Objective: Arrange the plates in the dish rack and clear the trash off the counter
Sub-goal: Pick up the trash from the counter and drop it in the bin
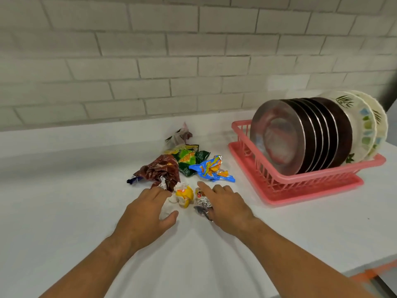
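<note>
1. Hard to make out: the left hand (148, 214) is spread wide, thumb out. Its fingertips reach the brown wrapper (159, 171), and a white crumple (166, 209) sits half hidden under the fingers. It isn't gripping anything that I can see.
2. The right hand (225, 203) has its index finger straight and the other fingers curled. Its thumb is hidden. A foil scrap (203, 204) is tucked against the thumb side, but I can't tell if it's pinched or just lying there.
3. Both forearms are cut off by the bottom edge.
4. Labels: the wrappers all have print, but it's too crumpled and blurry to read.
5. The trash lies in a loose pile mid-counter (64, 190). The yellow wrapper (183, 195) is between the two hands. The green wrapper (190, 160) and blue wrapper (211, 168) are just behind it, and a pale see-through wrapper (179, 136) is furthest back, near the wall (150, 61).
6. The pink rack (300, 181) sits on a matching tray (311, 194) to the right of the pile, well apart from it.
7. In the rack, steel plates (279, 136) stand on edge in a tight row. Two cream plates (361, 123) with leaf print stand behind them. The rack wall hides their bottom edges.
</note>
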`<state>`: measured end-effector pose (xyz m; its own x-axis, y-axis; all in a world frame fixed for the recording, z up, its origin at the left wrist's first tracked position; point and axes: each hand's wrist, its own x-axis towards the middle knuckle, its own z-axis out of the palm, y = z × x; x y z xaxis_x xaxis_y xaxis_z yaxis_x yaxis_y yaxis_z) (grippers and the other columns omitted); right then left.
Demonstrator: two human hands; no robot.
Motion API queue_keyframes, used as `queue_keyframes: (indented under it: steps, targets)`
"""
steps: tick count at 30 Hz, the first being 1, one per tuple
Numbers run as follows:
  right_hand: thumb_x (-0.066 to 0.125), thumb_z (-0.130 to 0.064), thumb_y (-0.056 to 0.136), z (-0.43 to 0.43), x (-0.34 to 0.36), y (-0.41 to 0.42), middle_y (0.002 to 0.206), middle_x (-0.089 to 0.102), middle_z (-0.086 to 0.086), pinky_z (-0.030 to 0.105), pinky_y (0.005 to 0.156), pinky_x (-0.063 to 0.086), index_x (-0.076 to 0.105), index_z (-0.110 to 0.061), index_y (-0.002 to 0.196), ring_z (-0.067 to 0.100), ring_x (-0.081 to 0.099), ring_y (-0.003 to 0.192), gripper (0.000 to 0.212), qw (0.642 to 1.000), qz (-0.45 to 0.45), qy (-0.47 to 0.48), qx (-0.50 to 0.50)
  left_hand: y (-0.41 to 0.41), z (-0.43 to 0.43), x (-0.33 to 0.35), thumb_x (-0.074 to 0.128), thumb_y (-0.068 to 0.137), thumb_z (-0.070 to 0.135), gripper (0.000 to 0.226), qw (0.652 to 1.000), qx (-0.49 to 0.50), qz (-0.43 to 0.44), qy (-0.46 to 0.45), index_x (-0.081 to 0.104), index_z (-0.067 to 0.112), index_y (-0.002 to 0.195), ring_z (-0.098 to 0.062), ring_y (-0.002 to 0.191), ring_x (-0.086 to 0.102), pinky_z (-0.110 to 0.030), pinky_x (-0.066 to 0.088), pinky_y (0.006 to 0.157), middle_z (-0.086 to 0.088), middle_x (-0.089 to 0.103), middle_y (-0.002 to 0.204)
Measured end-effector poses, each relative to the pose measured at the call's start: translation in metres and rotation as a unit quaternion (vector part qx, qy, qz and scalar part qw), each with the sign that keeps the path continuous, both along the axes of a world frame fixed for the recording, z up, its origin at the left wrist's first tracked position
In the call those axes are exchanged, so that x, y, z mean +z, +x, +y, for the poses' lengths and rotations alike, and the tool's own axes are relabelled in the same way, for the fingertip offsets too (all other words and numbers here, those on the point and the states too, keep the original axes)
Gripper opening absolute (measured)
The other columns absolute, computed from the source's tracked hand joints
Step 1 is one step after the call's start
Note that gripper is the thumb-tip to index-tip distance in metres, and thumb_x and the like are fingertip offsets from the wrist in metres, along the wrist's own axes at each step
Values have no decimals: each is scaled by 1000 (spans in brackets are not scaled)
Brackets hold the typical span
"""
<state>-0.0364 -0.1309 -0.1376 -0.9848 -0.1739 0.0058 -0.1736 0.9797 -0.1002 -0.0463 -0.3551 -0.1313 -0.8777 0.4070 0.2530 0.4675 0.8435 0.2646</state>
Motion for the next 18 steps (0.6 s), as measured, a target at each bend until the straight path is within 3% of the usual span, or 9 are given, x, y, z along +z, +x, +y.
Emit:
queue_keyframes:
  steps: [7,11,14,16,18]
  targets:
    - [56,-24,89,19,22,13,119,49,4,33,80,42,50,-24,132,28,54,103,43,995,44,-88,-31,-7,-7,-24,47,85,66,52,996,36,-57,-63,53,33,125,-9,116,46,-27,44,85,14,52,124]
    - [59,-23,85,27,29,20,107,49,6,32,70,35,53,-22,125,30,55,91,41,993,74,-72,-50,-8,-6,-40,45,94,52,33,998,18,-41,-48,60,27,110,-15,103,53,-29,46,76,7,55,108]
    - [66,-41,84,23,13,35,105,44,2,31,63,39,45,-32,132,24,49,81,53,998,43,-33,-36,-13,-5,-54,64,89,34,18,999,-13,20,-23,63,18,81,-20,77,57,-32,48,59,2,55,86]
    - [84,-31,64,21,-5,44,109,53,3,33,56,46,48,-32,130,23,55,74,74,998,47,15,-34,-15,-6,-60,73,82,27,20,999,-21,41,-28,60,17,71,-19,65,55,-31,48,53,2,55,77]
    - [86,-24,51,22,-15,51,109,60,2,35,55,49,53,-32,121,24,59,73,78,996,66,31,-43,-16,-6,-65,79,76,23,22,997,-28,53,-39,59,17,70,-18,59,55,-29,47,48,2,54,69]
